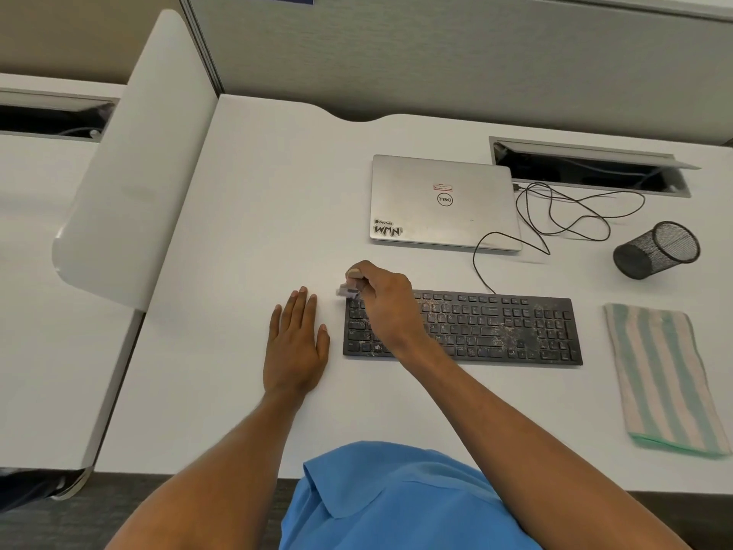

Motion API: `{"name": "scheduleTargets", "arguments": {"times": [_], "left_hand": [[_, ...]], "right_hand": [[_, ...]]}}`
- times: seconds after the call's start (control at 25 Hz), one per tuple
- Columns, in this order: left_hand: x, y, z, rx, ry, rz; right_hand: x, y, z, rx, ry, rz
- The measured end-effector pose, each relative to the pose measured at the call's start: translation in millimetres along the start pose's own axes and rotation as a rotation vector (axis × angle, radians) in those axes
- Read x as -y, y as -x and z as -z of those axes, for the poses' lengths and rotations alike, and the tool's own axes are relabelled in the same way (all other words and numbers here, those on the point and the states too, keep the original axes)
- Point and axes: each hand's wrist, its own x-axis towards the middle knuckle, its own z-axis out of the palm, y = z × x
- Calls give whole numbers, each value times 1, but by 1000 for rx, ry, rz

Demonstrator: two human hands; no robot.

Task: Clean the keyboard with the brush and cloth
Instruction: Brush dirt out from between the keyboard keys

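A black keyboard speckled with pale dust lies on the white desk. My right hand grips a small brush over the keyboard's far left corner; the brush is blurred, with its bristles at the top-left keys. The hand and wrist hide part of the left keys. My left hand rests flat on the desk just left of the keyboard, fingers apart, holding nothing. A folded cloth with green and pink stripes lies to the right of the keyboard.
A closed silver laptop sits behind the keyboard, with a black cable looping to its right. A black mesh pen cup lies on its side at the right. A white divider panel stands at the left, and a cable slot opens at the back right.
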Motion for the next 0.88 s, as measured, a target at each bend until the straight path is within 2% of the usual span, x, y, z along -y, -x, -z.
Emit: {"name": "scheduleTargets", "arguments": {"times": [0.12, 0.24, 0.4, 0.6, 0.72, 0.88], "left_hand": [[0, 0, 0, -5, 1, 1], [0, 0, 0, -15, 0, -2], [-2, 0, 0, -9, 5, 5], [0, 0, 0, -11, 2, 1], [-1, 0, -1, -19, 9, -4], [-1, 0, 0, -17, 13, -2]], "right_hand": [[-4, 3, 3, 32, 77, -5], [-10, 4, 9, -18, 151, -18], [-7, 4, 6, -28, 32, -2], [-7, 4, 3, 42, 63, 24], [-12, 4, 14, 11, 104, -5], [-7, -1, 15, -35, -16, -45]]}}
